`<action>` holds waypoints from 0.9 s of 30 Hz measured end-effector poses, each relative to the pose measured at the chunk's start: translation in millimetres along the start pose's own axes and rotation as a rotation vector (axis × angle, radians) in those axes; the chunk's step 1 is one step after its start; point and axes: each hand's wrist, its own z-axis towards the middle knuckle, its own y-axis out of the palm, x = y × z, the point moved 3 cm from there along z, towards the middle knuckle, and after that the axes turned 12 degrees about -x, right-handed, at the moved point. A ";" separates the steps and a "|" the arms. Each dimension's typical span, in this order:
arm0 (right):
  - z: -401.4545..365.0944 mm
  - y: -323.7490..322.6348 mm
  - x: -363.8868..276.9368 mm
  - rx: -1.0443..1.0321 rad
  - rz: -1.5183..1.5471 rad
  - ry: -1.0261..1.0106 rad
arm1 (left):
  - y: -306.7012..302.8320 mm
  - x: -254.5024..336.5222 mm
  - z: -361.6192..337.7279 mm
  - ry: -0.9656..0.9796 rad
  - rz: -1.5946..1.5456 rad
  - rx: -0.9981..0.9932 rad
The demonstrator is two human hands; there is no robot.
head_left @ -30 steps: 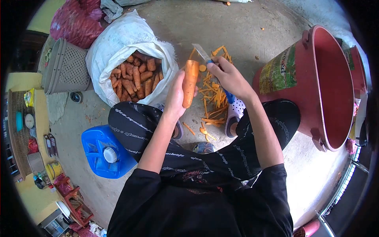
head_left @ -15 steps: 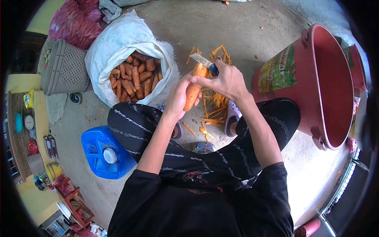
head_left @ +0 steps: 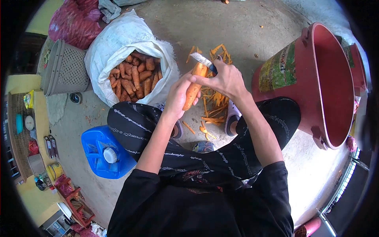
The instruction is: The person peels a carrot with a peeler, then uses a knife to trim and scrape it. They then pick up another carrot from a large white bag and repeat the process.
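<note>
While a carrot (head_left: pixel 192 91) is peeled, scraps (head_left: pixel 213 107) litter concrete (head_left: pixel 237 23)

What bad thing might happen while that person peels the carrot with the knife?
1. The knife blade lies across the top of the carrot, close to the left hand gripping it. A slip might cut those fingers.
2. The right hand stretches its thumb onto the carrot just below the blade, so it might get nicked too.
3. The peels lie beside the shoe; stepping on them might be slippery.
</note>
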 end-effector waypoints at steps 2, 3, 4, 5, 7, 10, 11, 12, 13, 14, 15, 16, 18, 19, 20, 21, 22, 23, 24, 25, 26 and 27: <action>0.8 7.0 3.3 0.014 0.037 -0.014 | -0.7 0.9 -1.6 -0.007 0.010 0.008; 0.7 7.6 4.3 0.020 0.026 -0.023 | -0.6 0.8 -1.5 -0.010 0.008 0.013; 0.4 8.7 4.7 0.025 0.017 -0.031 | -1.1 0.7 -2.2 -0.015 0.006 0.021; 0.7 10.9 4.5 0.030 0.011 -0.042 | -2.2 1.1 -2.8 -0.023 0.010 0.025; 2.4 19.5 8.0 0.056 -0.003 -0.064 | -3.7 1.1 -2.4 -0.041 0.014 0.031; 2.8 23.2 9.0 0.043 0.030 -0.067 | -5.5 1.6 -2.2 -0.046 0.026 0.038; 3.5 24.1 8.2 0.031 0.052 -0.066 | -7.3 1.9 -2.3 -0.049 0.031 0.041; 3.5 24.3 7.6 0.029 0.049 -0.071 | -8.9 1.0 -2.0 -0.052 0.034 0.044; 3.3 24.4 7.2 0.027 0.045 -0.076 | -9.5 0.0 -1.6 -0.055 0.035 0.046; 3.1 24.8 6.7 0.025 0.042 -0.082 | -9.4 -0.4 -1.3 -0.056 0.032 0.045; 3.1 25.6 6.5 0.012 0.051 -0.066 | -9.5 -0.4 -1.4 -0.057 0.029 0.046; 2.7 26.4 6.1 -0.001 0.061 -0.049 | -9.8 -0.2 -1.8 -0.059 0.027 0.046; 3.2 28.0 6.5 -0.033 0.065 -0.038 | -8.0 1.0 -1.6 -0.063 0.033 0.062; 3.6 30.2 6.8 -0.053 0.062 -0.043 | -7.8 1.0 -2.1 -0.067 0.036 0.070; 4.2 31.6 6.7 -0.073 0.059 -0.050 | -8.5 1.1 -1.5 -0.065 0.044 0.076; 2.2 29.7 2.2 -0.120 0.065 -0.025 | -9.7 1.6 -0.4 -0.062 0.053 0.082; -2.7 25.3 -7.0 -0.170 0.073 0.001 | -11.2 1.5 -0.4 -0.060 0.061 0.090; -4.1 23.0 -12.9 -0.217 0.078 0.025 | -12.5 -0.3 0.9 -0.046 0.015 0.089; -2.0 23.3 -14.0 -0.221 0.119 0.072 | -13.5 -3.1 3.0 -0.031 -0.031 0.087; -1.1 25.1 -15.1 -0.226 0.164 0.122 | -14.1 -5.1 3.5 -0.020 -0.076 0.086; -0.5 25.8 -14.9 -0.230 0.208 0.172 | -14.2 -6.1 3.7 -0.020 -0.092 0.082; 0.9 23.5 -15.7 -0.264 0.201 0.167 | -13.6 -6.2 4.2 -0.019 -0.108 0.076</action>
